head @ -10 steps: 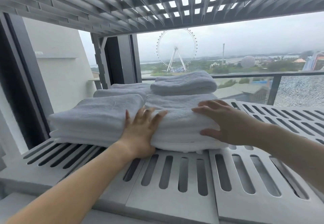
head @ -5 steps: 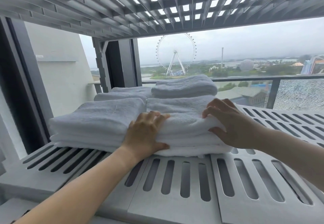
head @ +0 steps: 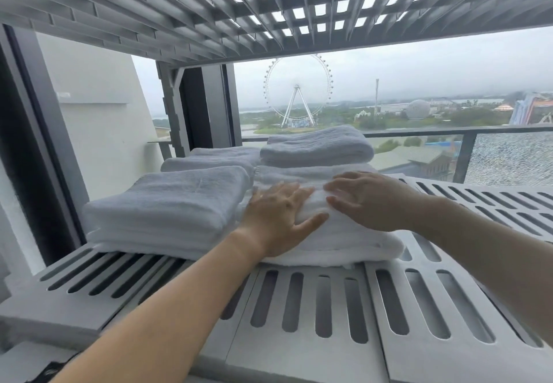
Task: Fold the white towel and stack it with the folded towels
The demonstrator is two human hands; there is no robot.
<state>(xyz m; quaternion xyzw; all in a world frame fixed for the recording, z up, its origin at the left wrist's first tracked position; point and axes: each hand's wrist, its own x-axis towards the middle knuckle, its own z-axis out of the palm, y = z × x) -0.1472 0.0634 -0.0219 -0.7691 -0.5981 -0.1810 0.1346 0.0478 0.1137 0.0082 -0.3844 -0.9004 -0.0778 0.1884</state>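
Both hands flat on the white towel (head: 344,233), fingers spread, palms down. Nothing pinched or grasped, just pressing. Left hand (head: 279,218) on the near-left part, thumb out along the front fold; right hand (head: 369,201) just beside it, fingertips almost meeting the left's.

Around the hands: directly left, touching the towel's side, a folded stack (head: 167,206), approx same height. Behind that, another folded towel (head: 209,158). Just beyond the fingertips, a rolled/folded towel (head: 317,147) sits on the back part of the pile under the hands. Nothing stands btw camera and hands. All rests on a grey slotted shelf (head: 314,307); a slatted grey panel (head: 209,2) overhead. Past the towels a railing (head: 460,155), w/ a ferris wheel (head: 297,89) far off.

The towel: white, thick terry, folded in several layers, edges roughly squared, front edge near the shelf's closer slots, bottom layer sticking out a bit at right.

Hard to tell: hands motion-blurred, esp. right fingers. Can't tell where the towel ends and the layers under it begin, so count of layers unclear. Far side of pile hidden by the rolled one.
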